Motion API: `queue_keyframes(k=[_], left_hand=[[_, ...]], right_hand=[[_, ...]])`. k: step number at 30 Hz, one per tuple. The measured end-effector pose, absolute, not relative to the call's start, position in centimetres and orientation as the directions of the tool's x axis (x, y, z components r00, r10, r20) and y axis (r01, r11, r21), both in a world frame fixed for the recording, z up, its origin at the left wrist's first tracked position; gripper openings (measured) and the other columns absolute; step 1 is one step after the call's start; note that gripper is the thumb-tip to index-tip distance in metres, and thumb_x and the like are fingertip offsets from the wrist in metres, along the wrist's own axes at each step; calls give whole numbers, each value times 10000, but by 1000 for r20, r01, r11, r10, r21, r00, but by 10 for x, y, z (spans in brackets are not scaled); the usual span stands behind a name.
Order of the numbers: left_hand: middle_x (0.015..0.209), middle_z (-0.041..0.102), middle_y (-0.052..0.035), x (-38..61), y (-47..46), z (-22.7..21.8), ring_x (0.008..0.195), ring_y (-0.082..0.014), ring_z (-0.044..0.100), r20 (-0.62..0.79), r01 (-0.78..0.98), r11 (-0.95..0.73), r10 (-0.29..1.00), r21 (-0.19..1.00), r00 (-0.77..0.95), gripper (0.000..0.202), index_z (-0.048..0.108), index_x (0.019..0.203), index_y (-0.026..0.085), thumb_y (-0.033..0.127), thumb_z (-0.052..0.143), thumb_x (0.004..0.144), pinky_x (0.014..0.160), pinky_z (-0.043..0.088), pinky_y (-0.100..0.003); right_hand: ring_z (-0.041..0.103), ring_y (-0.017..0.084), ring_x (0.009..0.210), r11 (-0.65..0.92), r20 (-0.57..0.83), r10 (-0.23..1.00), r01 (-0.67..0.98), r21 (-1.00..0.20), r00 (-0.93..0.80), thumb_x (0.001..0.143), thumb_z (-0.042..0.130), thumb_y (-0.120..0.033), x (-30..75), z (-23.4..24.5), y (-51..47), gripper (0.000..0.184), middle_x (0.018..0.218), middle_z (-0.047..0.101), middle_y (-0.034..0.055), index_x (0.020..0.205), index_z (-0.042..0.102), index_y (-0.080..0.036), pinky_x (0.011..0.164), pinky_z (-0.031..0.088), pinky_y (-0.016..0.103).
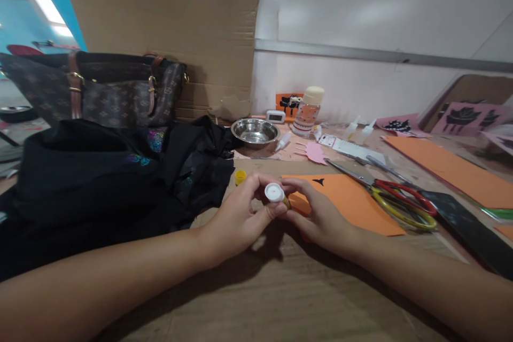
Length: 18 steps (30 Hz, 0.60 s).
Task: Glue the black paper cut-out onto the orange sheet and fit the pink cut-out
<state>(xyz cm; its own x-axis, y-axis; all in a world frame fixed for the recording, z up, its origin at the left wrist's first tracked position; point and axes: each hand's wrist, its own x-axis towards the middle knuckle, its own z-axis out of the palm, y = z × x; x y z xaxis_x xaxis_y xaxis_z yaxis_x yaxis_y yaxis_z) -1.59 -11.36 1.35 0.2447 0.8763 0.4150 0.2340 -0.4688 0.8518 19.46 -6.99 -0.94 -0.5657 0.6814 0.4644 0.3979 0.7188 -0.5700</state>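
Note:
Between my hands is a small yellow tube with a round white end [274, 192], much like a glue stick, its white end tipped toward me. My left hand [240, 214] is closed around it, thumb and fingers on either side. The curled fingers of my right hand [316, 216] meet the tube from the other side, and part of it is hidden there. Just beyond my left fingers stands a yellow cap [240, 177]. An orange paper sheet [352, 203] lies partly under my right hand, with a small black cutout [318, 182] on it.
Red and yellow handled scissors [404, 200] lie right, beside a dark flat object [468, 230]. Black cloth [100, 187] and a brown handbag [128, 93] fill the left. Behind are a metal bowl [255, 131], a timer [276, 116], a bottle [308, 112] and a pink cutout [315, 153].

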Motion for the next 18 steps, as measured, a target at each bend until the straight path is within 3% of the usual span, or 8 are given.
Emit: queue_keyframes(k=[4,10,16,18], left_hand=[[1034,669,-42,-17,-113,11,960,-220,641,419,233,-467,879,853,228,197,573,1075,218,360,633,952,859,486,-365],[1035,663,-41,-16,-114,12,956,-204,628,428,242,-486,867,840,257,183,579,1086,209,326,632,956,846,481,-336],[1039,666,-48,-17,-110,8,961,-219,633,402,244,-453,886,857,232,209,580,1089,211,375,621,966,845,481,-355],[1040,666,-49,-17,-111,9,964,-221,633,401,240,-451,887,860,228,215,580,1094,209,374,623,963,848,482,-359]], right_hand=[[689,266,1168,759,476,627,346,-551,-617,964,550,-183,196,-9,-69,435,1307,678,132,1384,454,-246,986,574,474],[687,285,1117,753,490,646,381,-537,-585,908,665,-224,195,-9,-68,471,1230,688,121,1343,483,-242,954,582,497],[681,263,1173,738,439,645,361,-571,-625,976,551,-190,196,-9,-70,425,1311,676,135,1387,457,-243,1001,561,483],[663,267,1204,742,450,643,357,-568,-620,962,589,-210,196,-10,-69,455,1332,663,134,1393,450,-241,1013,554,482]])
